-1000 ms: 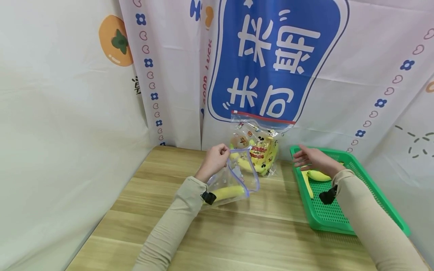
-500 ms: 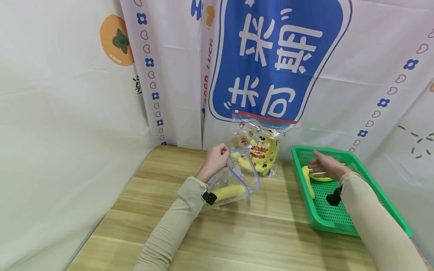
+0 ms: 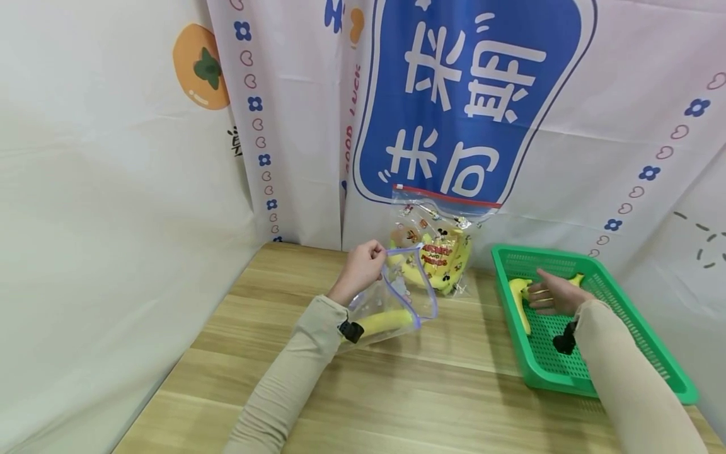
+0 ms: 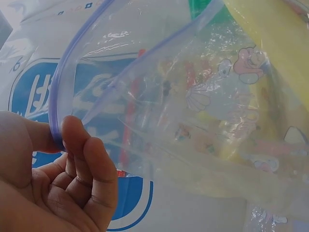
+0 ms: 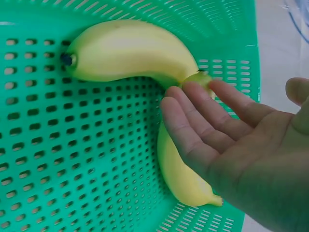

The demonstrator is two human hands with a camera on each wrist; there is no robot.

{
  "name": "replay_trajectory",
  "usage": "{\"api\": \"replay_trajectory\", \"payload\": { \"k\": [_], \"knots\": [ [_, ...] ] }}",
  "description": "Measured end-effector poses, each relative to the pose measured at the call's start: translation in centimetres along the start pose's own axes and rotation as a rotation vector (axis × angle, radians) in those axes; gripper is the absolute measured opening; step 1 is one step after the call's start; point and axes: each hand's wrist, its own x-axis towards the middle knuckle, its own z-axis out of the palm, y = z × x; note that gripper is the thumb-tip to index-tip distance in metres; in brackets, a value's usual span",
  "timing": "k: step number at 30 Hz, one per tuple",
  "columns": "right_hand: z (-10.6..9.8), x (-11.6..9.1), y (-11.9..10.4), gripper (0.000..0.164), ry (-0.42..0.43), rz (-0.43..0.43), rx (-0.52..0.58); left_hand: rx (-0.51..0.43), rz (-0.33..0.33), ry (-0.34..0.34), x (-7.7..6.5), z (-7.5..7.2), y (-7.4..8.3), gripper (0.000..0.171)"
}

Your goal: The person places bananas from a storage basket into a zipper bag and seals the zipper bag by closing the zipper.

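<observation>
My left hand pinches the corner of a clear zip bag by its purple-edged mouth, which gapes open. Inside lies a yellow banana, seen through the plastic. In the right wrist view, two bananas lie in the green basket: one banana across the top, another banana lower down, partly behind my fingers. My right hand is over the basket with its fingers extended and thumb apart. Its fingertips overlap the upper banana's stem; whether they touch it, I cannot tell.
Behind the held bag, a second clear bag with a red zip leans on the printed curtain, with yellow fruit inside. The wooden table runs toward me. White cloth hangs along the left side.
My right hand has moved right and toward me, deeper over the basket, nearer the bananas. My left hand keeps its pinch on the bag. The head view has shifted slightly.
</observation>
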Motion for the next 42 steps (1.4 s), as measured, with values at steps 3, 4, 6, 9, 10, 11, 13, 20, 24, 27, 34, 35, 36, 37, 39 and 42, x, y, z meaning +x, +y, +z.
{"api": "replay_trajectory", "payload": {
  "k": [3,4,6,9,10,11,13,20,24,27,34,35,36,37,39,42],
  "knots": [
    [0.2,0.0,0.3,0.085,-0.015,0.015,-0.018,0.005,-0.001,0.001,0.0,0.0,-0.1,0.018],
    [0.2,0.1,0.4,0.084,-0.020,0.022,-0.028,0.007,-0.002,0.001,0.0,0.0,-0.1,0.018],
    [0.3,0.1,0.5,0.082,-0.036,0.035,-0.052,0.010,0.002,0.001,0.0,0.0,-0.2,0.018],
    [0.5,0.3,0.8,0.082,-0.043,0.065,-0.056,0.010,0.005,0.003,0.0,0.0,-0.3,0.019],
    [0.6,0.4,0.9,0.082,-0.045,0.069,-0.059,0.010,0.007,0.003,0.0,0.0,-0.3,0.019],
    [0.6,0.5,1.0,0.082,-0.051,0.072,-0.059,0.010,0.008,0.004,0.0,0.0,-0.3,0.019],
    [0.7,0.7,1.1,0.084,-0.059,0.086,-0.042,0.009,0.007,0.005,0.0,0.0,-0.3,0.019],
    [0.8,1.3,1.4,0.088,-0.086,0.093,-0.030,-0.001,-0.001,0.007,-0.1,-0.1,-0.2,0.018],
    [0.9,1.4,1.3,0.088,-0.092,0.088,-0.042,0.000,-0.003,0.008,-0.2,-0.2,-0.1,0.018],
    [1.0,1.5,1.3,0.089,-0.086,0.088,-0.045,0.003,-0.009,0.009,-0.2,-0.2,0.0,0.018],
    [1.2,1.5,1.6,0.085,-0.075,0.109,-0.030,0.009,-0.029,-0.001,-0.2,-0.3,0.0,0.018],
    [1.2,1.5,1.6,0.085,-0.078,0.109,-0.031,0.010,-0.030,-0.001,-0.2,-0.3,0.0,0.018],
    [1.1,1.5,1.6,0.085,-0.081,0.111,-0.028,0.012,-0.031,-0.001,-0.3,-0.4,0.1,0.018],
    [1.1,1.5,1.6,0.084,-0.085,0.113,-0.028,0.012,-0.030,-0.001,-0.3,-0.4,0.1,0.017],
    [1.1,1.6,1.6,0.084,-0.095,0.115,-0.020,0.010,-0.029,0.000,-0.3,-0.4,0.1,0.017],
    [1.0,1.6,1.6,0.083,-0.104,0.117,-0.014,0.010,-0.025,0.003,-0.3,-0.6,0.2,0.017]
  ]
}}
